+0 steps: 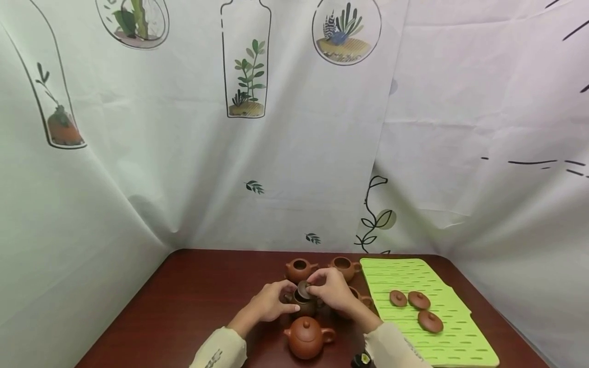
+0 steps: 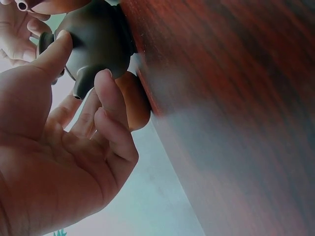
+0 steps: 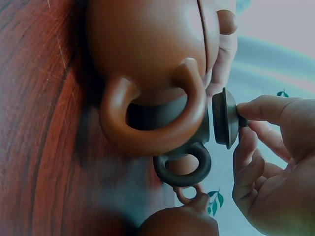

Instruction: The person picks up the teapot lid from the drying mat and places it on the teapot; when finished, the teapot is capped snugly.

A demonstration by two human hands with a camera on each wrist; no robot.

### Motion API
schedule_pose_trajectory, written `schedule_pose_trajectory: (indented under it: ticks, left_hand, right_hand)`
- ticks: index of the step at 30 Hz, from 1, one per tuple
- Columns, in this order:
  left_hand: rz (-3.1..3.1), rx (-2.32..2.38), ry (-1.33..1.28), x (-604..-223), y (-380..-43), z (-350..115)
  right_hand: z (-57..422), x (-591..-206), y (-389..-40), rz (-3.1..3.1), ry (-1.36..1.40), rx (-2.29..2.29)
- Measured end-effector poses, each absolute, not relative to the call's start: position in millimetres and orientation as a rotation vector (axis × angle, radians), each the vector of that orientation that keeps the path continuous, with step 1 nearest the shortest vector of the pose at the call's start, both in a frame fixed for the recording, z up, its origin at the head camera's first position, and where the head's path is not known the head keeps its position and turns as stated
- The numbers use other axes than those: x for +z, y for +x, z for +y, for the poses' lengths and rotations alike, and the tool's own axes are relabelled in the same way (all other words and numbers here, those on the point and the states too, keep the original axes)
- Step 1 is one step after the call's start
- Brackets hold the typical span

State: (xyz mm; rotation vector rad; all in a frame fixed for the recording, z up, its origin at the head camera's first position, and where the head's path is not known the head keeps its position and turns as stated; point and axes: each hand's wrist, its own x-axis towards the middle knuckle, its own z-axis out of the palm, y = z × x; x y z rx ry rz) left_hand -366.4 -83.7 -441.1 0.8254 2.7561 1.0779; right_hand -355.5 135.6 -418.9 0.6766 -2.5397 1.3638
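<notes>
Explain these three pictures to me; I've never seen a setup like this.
There is no robot here, just a person's two bare hands. The wide picture comes from a camera worn on the head, looking forward and down. The other two come from cameras on the wrists, left and right; in them the table appears turned sideways.

The left hand grips the dark pot; the right hand pinches the dark lid over its opening. The red pot in front wears its lid. Two open pots stand behind; another is partly hidden by the right arm. Three lids lie on the green mat.
</notes>
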Motion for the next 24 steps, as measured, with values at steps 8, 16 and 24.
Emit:
schedule_pose_trajectory:
  ticks: [8, 16, 24]
  left_hand:
    - [2.729, 1.086, 0.809, -439.7, -367.0, -85.2]
    - [2.732, 1.096, 0.806, -440.0, -367.1, -84.7]
    - [2.734, 1.103, 0.813, -441.9, -367.1, -84.6]
  right_hand:
    - [130.6, -421.6, -358.3, -2.541, 0.679, 1.348]
    - [128.9, -426.1, -359.7, -2.54, 0.668, 1.324]
    - [129.3, -431.4, -361.8, -2.558, 0.66, 1.294]
